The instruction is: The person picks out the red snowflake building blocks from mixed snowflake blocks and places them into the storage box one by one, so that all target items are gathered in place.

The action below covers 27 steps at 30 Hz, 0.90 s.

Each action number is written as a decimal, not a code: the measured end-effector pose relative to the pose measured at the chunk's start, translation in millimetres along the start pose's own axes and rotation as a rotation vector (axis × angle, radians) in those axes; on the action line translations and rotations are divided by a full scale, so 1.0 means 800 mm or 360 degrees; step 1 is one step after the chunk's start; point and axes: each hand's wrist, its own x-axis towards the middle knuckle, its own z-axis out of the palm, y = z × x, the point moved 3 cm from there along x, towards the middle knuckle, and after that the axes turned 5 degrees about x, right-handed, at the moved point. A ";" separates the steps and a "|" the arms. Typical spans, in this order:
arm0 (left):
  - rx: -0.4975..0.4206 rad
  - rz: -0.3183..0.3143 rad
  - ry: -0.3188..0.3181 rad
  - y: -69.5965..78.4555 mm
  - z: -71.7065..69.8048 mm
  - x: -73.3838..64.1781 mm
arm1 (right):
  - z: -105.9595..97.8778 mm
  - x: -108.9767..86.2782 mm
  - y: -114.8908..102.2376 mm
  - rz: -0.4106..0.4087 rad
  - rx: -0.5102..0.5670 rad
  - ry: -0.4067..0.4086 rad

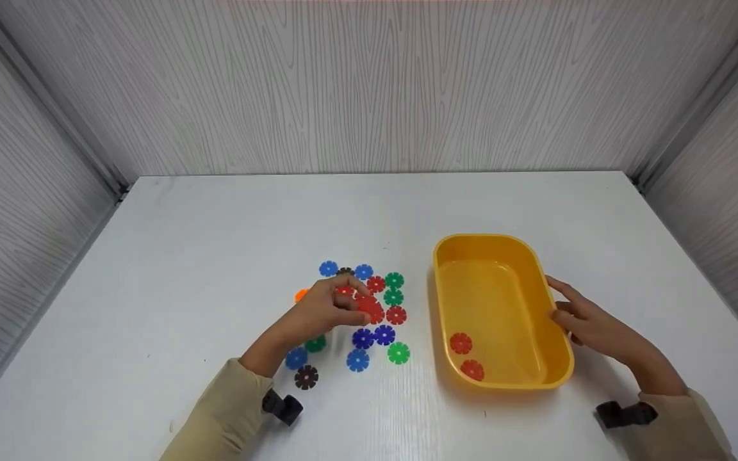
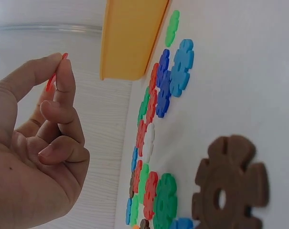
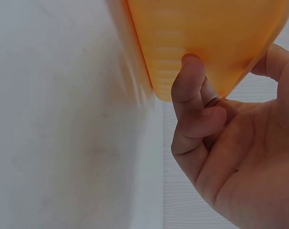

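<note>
the red disc [image 2: 50,83] looks like thin, stiff plastic: probably very light, a touch springy, not fragile, and smooth enough to slide if held by only a sliver of its edge. lying flat, such a piece is likely awkward to lift off the desk [image 1: 215,256], so thumb and fingertip on its two faces, close to the rim, should suit it best. the left hand [image 1: 318,314] has it that way: thumb and forefinger pinch it, while the remaining fingers curl loosely around nothing. it is above the desk, at nine o'clock from the yellow tray [image 1: 500,291] in the head view.

edge-on to the left wrist camera it is just a bright red line; the brown disc [image 2: 207,188] shows the pattern better, flower-like, notched all around, with a small hole in the middle. dark blue discs [image 1: 357,336] lie at six o'clock from the pinched piece. two red discs [image 1: 460,339] rest inside the tray, toward seven o'clock. the right hand [image 1: 593,326] grips the tray wall at three o'clock, fingers bent against its outside.
</note>
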 end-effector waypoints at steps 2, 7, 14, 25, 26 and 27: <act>-0.0026 0.0015 -0.0002 0.005 0.004 0.005 | 0.000 -0.001 0.000 0.0006 -0.0002 0.0004; -0.0053 0.0082 -0.0040 0.022 0.019 0.019 | 0.000 -0.003 0.001 0.0003 0.0001 0.0009; -0.0064 0.0120 -0.0090 0.047 0.041 0.034 | -0.001 -0.002 0.000 0.0000 0.0007 0.0008; -0.0165 0.0095 -0.0129 0.076 0.073 0.062 | 0.000 0.001 0.001 -0.0024 0.0018 -0.0010; -0.0167 0.0099 -0.0134 0.078 0.076 0.065 | 0.000 0.001 0.001 -0.0023 0.0019 -0.0009; -0.0168 0.0103 -0.0138 0.080 0.078 0.067 | 0.000 0.001 0.001 -0.0022 0.0021 -0.0010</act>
